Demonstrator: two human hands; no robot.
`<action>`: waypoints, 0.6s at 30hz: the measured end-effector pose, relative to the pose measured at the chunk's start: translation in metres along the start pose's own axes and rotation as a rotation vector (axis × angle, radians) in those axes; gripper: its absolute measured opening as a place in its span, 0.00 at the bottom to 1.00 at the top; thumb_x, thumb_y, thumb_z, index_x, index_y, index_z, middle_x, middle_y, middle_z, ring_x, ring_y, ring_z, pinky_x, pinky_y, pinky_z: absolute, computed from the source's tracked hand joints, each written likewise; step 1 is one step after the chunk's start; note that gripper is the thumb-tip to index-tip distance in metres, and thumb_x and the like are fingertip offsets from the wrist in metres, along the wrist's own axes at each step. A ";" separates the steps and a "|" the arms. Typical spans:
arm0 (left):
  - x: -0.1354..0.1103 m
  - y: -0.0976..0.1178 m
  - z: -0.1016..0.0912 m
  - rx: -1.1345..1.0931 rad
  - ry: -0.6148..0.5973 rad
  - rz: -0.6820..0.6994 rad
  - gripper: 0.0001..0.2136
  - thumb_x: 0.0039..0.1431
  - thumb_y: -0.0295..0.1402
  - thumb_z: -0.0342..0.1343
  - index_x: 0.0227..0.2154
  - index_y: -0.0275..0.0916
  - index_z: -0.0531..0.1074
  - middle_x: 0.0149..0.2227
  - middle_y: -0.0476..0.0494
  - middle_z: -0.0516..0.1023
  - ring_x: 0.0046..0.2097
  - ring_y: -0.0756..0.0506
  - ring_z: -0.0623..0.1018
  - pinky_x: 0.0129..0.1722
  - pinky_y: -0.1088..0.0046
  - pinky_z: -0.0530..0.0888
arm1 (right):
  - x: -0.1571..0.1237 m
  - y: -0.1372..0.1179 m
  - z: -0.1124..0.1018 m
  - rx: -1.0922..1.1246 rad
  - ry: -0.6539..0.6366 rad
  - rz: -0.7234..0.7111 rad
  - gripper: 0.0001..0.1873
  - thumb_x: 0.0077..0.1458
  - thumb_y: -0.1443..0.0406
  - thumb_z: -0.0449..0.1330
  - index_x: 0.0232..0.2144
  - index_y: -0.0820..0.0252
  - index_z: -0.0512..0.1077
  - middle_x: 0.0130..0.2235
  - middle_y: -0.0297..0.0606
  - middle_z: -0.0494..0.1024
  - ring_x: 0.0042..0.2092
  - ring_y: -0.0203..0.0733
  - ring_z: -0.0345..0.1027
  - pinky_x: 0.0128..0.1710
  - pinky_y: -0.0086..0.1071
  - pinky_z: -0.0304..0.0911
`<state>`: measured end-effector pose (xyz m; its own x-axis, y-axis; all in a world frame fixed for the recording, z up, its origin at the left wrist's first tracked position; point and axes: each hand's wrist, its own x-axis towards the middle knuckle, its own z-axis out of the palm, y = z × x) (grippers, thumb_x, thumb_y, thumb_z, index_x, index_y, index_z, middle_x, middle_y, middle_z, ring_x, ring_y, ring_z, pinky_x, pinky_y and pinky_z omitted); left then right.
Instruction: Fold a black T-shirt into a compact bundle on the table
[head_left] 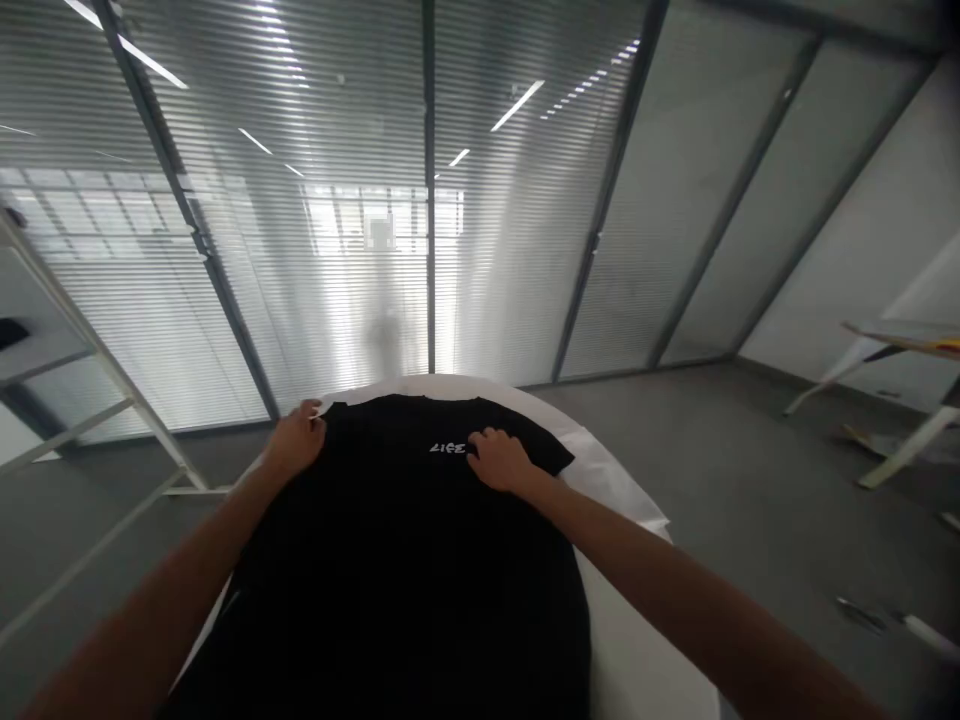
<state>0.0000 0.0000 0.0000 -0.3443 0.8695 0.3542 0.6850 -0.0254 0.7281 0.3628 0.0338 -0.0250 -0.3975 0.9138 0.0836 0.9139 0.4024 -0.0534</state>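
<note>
A black T-shirt (405, 560) lies spread out, its neckline side away from me, with small white lettering (448, 448) near the top. It rests on a rounded white table (637, 620). My left hand (296, 440) is at the shirt's far left corner by the sleeve, its fingers closed on the cloth edge. Flat on the shirt, just right of the lettering, lies my right hand (500, 460), fingers apart and slightly bent. The right sleeve (553, 455) extends past that hand.
A white sheet (611, 475) sticks out from under the shirt at the right. A pale metal frame (112, 370) stands on the left. To the right are a table with white legs (900, 450) and items on the grey floor (750, 480). Blinds behind glass panels (510, 250) form the far wall.
</note>
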 end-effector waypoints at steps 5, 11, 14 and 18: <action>-0.069 0.015 0.049 0.448 -0.266 0.381 0.21 0.63 0.38 0.46 0.56 0.40 0.69 0.61 0.34 0.67 0.63 0.33 0.63 0.61 0.51 0.57 | -0.053 -0.017 0.039 0.133 0.021 -0.034 0.30 0.63 0.49 0.46 0.63 0.54 0.59 0.62 0.50 0.63 0.63 0.60 0.53 0.60 0.56 0.46; -0.146 0.008 0.084 0.591 -0.524 0.479 0.26 0.66 0.47 0.41 0.64 0.49 0.59 0.68 0.43 0.54 0.69 0.36 0.51 0.64 0.46 0.49 | -0.105 -0.039 0.073 0.178 0.037 -0.112 0.33 0.65 0.46 0.38 0.66 0.49 0.54 0.68 0.45 0.52 0.69 0.57 0.39 0.64 0.58 0.32; -0.156 0.003 0.086 0.615 -0.524 0.462 0.26 0.66 0.46 0.40 0.66 0.50 0.55 0.69 0.44 0.52 0.69 0.37 0.50 0.65 0.47 0.48 | -0.115 -0.039 0.078 0.182 0.005 -0.171 0.34 0.64 0.44 0.37 0.67 0.48 0.52 0.70 0.43 0.47 0.70 0.56 0.35 0.65 0.57 0.30; -0.158 0.001 0.085 0.630 -0.514 0.452 0.26 0.67 0.46 0.41 0.66 0.50 0.54 0.69 0.44 0.52 0.69 0.38 0.50 0.65 0.47 0.48 | -0.118 -0.035 0.074 0.176 -0.016 -0.195 0.35 0.64 0.44 0.36 0.67 0.49 0.51 0.70 0.43 0.45 0.70 0.56 0.34 0.65 0.57 0.29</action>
<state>0.1101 -0.0957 -0.1050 0.2641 0.9578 0.1131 0.9587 -0.2736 0.0779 0.3718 -0.0843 -0.1071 -0.5668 0.8185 0.0939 0.7922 0.5728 -0.2104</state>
